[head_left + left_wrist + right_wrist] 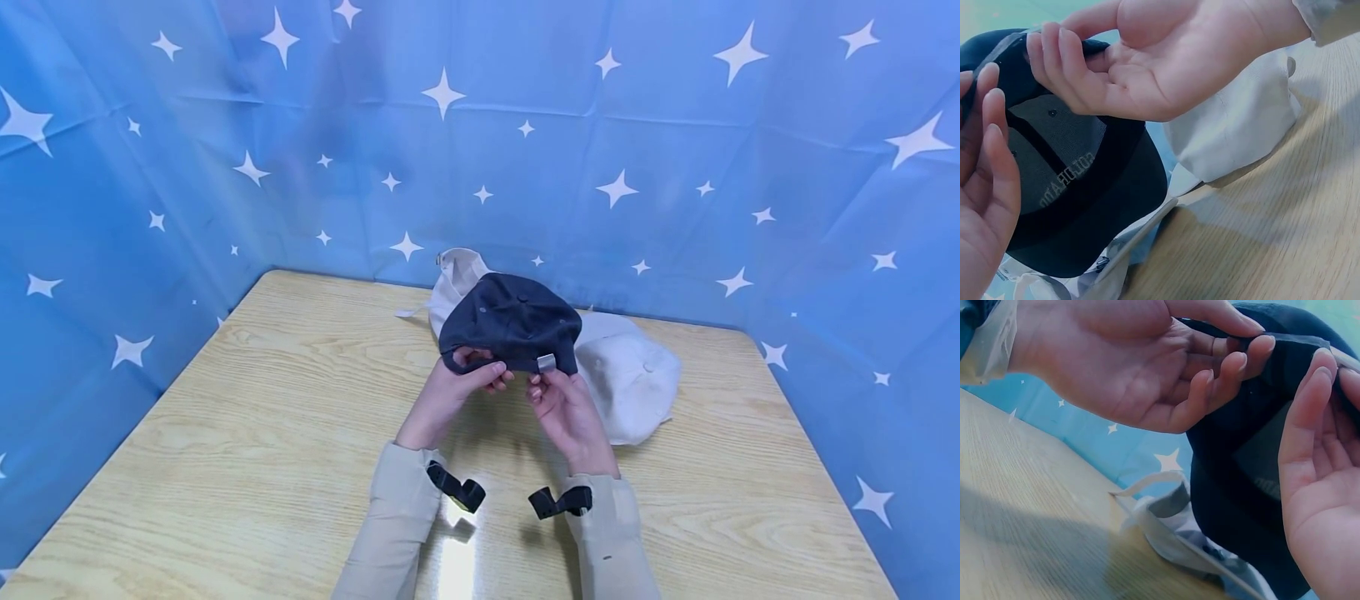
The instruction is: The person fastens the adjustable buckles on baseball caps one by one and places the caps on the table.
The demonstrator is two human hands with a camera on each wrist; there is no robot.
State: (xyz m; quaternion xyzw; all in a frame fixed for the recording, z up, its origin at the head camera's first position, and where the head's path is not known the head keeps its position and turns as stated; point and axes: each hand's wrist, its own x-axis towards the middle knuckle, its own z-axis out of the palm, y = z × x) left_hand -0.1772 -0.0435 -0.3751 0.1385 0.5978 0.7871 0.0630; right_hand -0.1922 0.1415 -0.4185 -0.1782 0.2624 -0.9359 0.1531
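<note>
Your left sleeve (pixel 390 525) and right sleeve (pixel 617 542) lie closest, at seven and five o'clock, with a black wrist mount (pixel 457 487) on the left and a matching one on the right. Beyond them, near the middle of the head view, you hold the dark cap (pixel 517 312) over the table (pixel 247 433), its back toward you and its crown at twelve.

Your left hand (pixel 450 396), at half past seven from the cap, is closed in a pinch on the strap (pixel 521 365), with some fingers showing through the arched back opening. Your right hand (pixel 567 410), at five o'clock, pinches the same strap beside the metal clasp (pixel 546 362), its other fingers loosely curled.

You seem to be at the strap-handling step; adjusting it would call for one steady pinch and a small pull from the other. Your fingers cover much of the strap, so how it runs through the clasp is hard to tell.

You have no box or bowl in view; the cap's hollow shows only its lining, with pale lettering (pixel 1066 181).

Farther out, one white cap (pixel 459 271) lies partly behind yours at ten o'clock, and another pale cap (pixel 633 379) sits at four. A starred blue curtain (pixel 675 150) hangs at twelve.
</note>
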